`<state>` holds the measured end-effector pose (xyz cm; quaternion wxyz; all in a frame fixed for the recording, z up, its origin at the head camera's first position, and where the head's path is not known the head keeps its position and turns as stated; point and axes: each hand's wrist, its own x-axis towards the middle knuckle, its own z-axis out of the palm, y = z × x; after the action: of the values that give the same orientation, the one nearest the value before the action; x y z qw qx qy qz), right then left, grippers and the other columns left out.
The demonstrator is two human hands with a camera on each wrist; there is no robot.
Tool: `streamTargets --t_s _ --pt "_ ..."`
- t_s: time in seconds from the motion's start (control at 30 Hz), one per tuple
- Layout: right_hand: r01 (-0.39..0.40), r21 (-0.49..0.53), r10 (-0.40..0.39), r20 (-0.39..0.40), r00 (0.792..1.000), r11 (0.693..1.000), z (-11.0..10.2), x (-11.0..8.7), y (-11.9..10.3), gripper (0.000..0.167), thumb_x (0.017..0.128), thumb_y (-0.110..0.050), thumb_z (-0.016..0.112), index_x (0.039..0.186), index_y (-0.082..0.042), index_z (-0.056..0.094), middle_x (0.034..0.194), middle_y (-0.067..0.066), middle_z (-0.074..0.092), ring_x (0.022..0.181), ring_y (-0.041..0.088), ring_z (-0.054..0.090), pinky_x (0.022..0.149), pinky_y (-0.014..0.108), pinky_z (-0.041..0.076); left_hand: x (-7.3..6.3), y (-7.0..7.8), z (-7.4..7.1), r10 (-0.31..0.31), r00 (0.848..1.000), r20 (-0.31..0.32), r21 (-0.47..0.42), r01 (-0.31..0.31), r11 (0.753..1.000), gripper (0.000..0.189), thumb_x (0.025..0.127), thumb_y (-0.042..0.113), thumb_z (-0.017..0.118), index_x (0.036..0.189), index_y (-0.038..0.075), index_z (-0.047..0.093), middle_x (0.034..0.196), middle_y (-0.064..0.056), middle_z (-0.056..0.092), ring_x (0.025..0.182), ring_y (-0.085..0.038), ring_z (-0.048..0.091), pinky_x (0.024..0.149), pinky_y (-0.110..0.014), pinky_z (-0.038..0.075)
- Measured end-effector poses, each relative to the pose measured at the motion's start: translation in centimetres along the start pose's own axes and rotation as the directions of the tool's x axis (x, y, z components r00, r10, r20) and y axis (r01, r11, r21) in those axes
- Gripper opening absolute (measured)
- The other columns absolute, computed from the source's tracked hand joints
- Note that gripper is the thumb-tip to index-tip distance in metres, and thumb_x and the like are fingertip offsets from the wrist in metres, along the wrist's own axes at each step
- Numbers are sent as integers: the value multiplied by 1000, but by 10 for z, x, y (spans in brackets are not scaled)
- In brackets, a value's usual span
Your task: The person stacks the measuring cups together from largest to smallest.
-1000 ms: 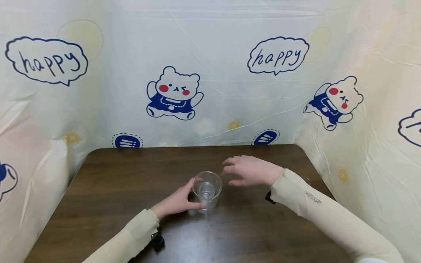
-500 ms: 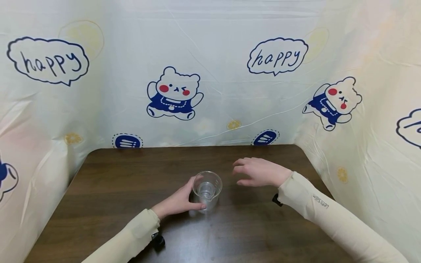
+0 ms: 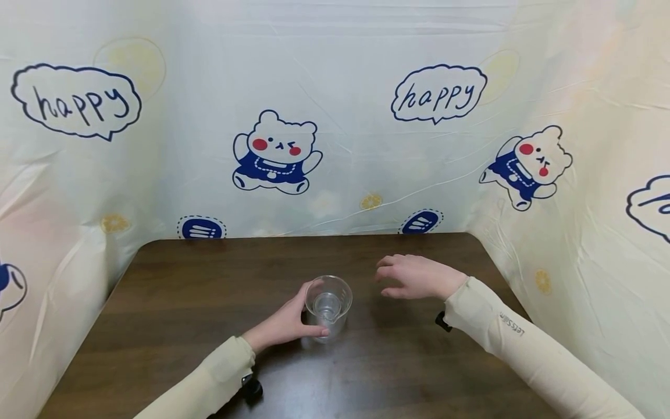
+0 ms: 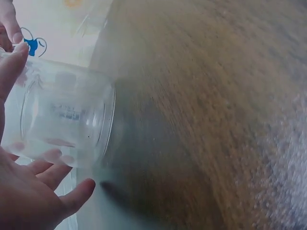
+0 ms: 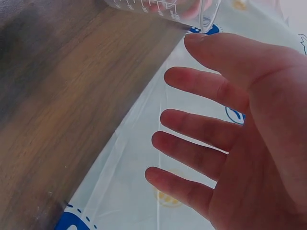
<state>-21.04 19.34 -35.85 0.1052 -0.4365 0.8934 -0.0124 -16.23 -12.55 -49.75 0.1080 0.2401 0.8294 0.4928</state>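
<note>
A clear glass beaker (image 3: 340, 317) with a pouring lip stands near the middle of the wooden table. Inside it a smaller clear cylinder (image 3: 328, 302) shows through the glass. My left hand (image 3: 280, 327) grips the beaker from its left side, thumb at the front and fingers round the back. In the left wrist view the beaker (image 4: 67, 115) lies within that hand's curve. My right hand (image 3: 419, 276) hovers to the right of the beaker, fingers spread and slightly bent, holding nothing. Printed scale marks show on the beaker (image 5: 153, 8) in the right wrist view.
The dark wooden table (image 3: 209, 279) ends at a pale cloth (image 3: 356, 75) with bear prints, which hangs behind it and along both sides. Long cream sleeves cover both arms, and a dark strap piece (image 3: 443, 321) hangs under the right wrist.
My right hand has drawn away to the right from beside the beaker's rim, slowing toward now. The left hand keeps its hold, and the beaker stays in place.
</note>
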Motion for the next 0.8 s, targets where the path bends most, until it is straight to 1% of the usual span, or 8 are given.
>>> streamTargets --t_s 0.17,0.27,0.43,0.5,0.6,0.67,0.8 --pt "-42 26 41 21 999 999 -1 -5 3 27 100 -29 70 123 -15 73 137 14 63 122 34 63 104 52 50 0 -1 1 23 1000 -9 -2 -23 1000 98 82 33 90 157 9 32 158 -14 44 136 -33 51 104 -53 47" --pt "-54 22 54 13 998 998 -1 -10 9 26 100 -29 70 123 -15 73 136 13 64 122 34 63 103 51 51 1 -1 1 18 1000 -10 0 -18 1000 96 82 34 90 156 9 34 158 -11 45 136 -31 51 104 -52 48" --pt "-43 1 43 -33 999 999 -3 -20 19 23 99 -28 70 119 -15 73 130 11 65 117 31 65 98 49 53 2 0 0 12 1000 -3 -7 -12 1000 94 83 35 90 156 9 35 157 -10 45 135 -30 51 107 -53 46" --pt "-50 5 50 -44 998 999 -5 -25 21 22 99 -26 71 118 -15 73 128 10 66 116 31 65 98 49 53 2 0 0 14 1000 1 -8 -14 1000 94 84 35 89 156 9 35 157 -10 45 135 -29 51 107 -53 45" --pt "-74 20 74 -43 996 997 -8 -34 25 20 99 -25 71 117 -14 73 126 10 66 114 30 66 96 49 54 2 0 0 8 1000 3 2 -8 1000 94 83 36 89 156 11 35 157 -8 45 135 -28 51 110 -53 42" --pt "-108 37 109 -31 994 993 -10 -40 28 21 99 -25 71 118 -14 73 127 9 66 115 30 65 97 49 54 2 -1 0 3 1000 3 6 -3 1000 95 83 37 90 156 12 34 158 -7 45 136 -27 51 112 -53 40" --pt "-149 55 150 -25 988 987 -11 -53 38 22 99 -24 71 119 -15 73 128 10 66 116 31 65 99 50 53 1 0 -1 -6 1000 4 14 6 1000 97 82 39 90 157 13 34 158 -6 45 138 -27 49 114 -54 37"
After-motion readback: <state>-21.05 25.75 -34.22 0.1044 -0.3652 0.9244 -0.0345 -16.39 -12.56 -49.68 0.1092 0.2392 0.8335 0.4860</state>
